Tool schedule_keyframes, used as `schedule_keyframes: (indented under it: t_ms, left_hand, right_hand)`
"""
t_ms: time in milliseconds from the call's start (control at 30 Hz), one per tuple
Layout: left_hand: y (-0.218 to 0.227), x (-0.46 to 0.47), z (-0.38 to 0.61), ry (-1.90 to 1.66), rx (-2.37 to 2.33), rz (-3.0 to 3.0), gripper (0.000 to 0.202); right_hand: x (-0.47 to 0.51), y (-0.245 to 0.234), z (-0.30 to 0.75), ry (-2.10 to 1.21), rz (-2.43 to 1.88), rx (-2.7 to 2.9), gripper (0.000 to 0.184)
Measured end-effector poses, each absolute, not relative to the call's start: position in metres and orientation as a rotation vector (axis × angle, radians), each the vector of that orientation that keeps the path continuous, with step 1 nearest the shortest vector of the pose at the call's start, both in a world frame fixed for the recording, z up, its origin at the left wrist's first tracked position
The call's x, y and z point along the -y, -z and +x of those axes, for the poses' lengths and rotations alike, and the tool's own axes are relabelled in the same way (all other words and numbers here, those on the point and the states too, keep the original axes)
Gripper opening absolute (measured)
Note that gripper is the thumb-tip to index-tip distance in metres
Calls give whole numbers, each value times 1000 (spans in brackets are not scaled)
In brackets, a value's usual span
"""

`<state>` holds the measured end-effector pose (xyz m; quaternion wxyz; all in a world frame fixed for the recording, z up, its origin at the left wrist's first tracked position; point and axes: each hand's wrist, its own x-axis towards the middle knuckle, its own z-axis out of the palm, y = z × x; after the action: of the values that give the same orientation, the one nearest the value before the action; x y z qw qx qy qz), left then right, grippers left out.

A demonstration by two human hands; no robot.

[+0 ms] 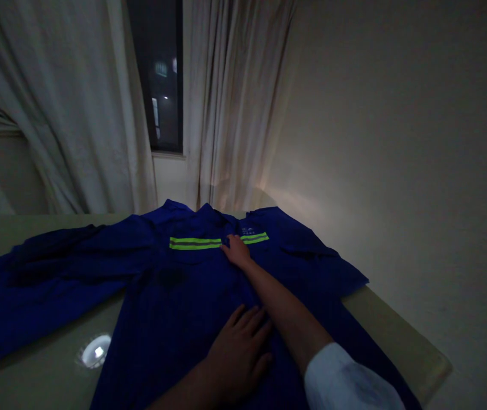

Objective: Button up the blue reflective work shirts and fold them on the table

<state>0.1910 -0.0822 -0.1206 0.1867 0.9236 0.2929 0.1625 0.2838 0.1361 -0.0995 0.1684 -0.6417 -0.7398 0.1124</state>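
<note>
A dark blue work jacket (192, 296) with bright yellow-green reflective strips across the chest lies spread out, front side up, with its collar at the far end. My right hand (238, 250) reaches to the front opening between the two reflective strips. Its thumb and index finger curl around a bit of the jacket's cloth there. Nearer to me, my left hand (240, 353) rests flat on the lower front of the jacket, fingers stretched out. One long sleeve extends to the left; the other side's sleeve looks short or folded under.
The jacket covers much of a pale table (409, 336), whose rounded corner is at the right. A bright light reflection shows on its left part. Beyond are long curtains (234, 102), a dark window (160, 80) and a plain wall (397, 142) on the right.
</note>
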Motion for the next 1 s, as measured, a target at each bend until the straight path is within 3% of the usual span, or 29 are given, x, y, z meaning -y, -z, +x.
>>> schedule_keyframes:
  t_ms: [200,467,1000]
  left_hand:
    - [120,81,194,-467,-832,2562,64]
    - [119,84,194,-458,-860,2565,60]
    - [126,83,196,-494,-882,2608,60]
  right_hand:
    - [-152,123,285,-107,-1866,2055,25]
    - [-153,121,288,-232,-1825,1973,26]
    - [-149,122,281,-49,-1889,2126,26]
